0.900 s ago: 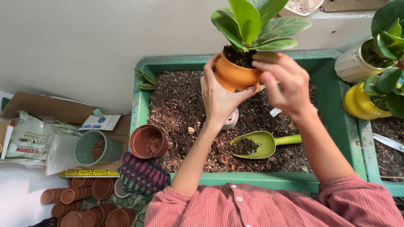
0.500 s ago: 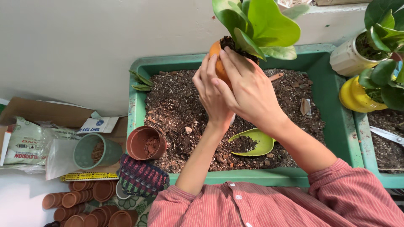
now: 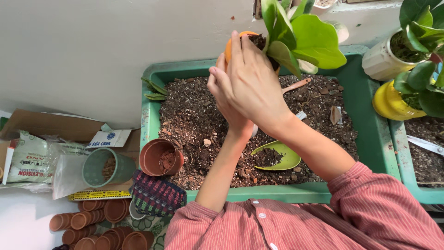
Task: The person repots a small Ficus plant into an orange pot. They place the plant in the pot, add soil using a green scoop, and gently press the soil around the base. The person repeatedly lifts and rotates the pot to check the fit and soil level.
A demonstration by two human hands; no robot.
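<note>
While both hands cup it, the orange pot (image 3: 230, 45) hangs above the far edge of the green soil tray (image 3: 149, 115), leafy plant (image 3: 300, 37) tipping right. The right hand (image 3: 252, 85) wraps over the pot's near side, fingers pointing up along it; the left hand (image 3: 226, 99) grips beneath, mostly hidden. A green scoop (image 3: 276, 156) lies on the soil toward the near edge.

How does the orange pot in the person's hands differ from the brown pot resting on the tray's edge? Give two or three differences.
The orange pot is held up in both hands and carries a leafy plant; the brown pot lies tipped on the green tray, untouched, holding only a little soil. The orange pot is brighter; the brown pot is duller. Both are small and round.
</note>
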